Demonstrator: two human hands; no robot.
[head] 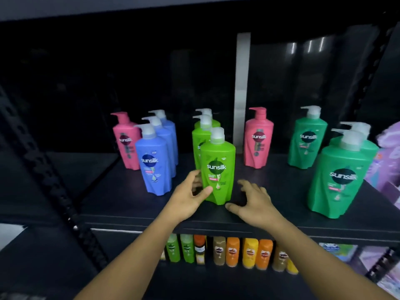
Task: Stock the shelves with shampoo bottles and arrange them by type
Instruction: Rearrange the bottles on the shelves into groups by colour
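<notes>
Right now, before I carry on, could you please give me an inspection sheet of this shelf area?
Surface: dark shelf board, dimly lit.
Job's things: Sunsilk pump bottles, upright: blue row of three, lime-green row of three, dark green trio; far-left pink bottle and centre-right pink bottle stand apart.
Clutter: nothing seen.
Hands: left hand holds the front lime-green bottle by its left side; right hand open, fingers spread just right of it.
Cables: nothing seen.
Surroundings: small bottles on the shelf below; purple packs at the right edge; white upright strip behind.
</notes>
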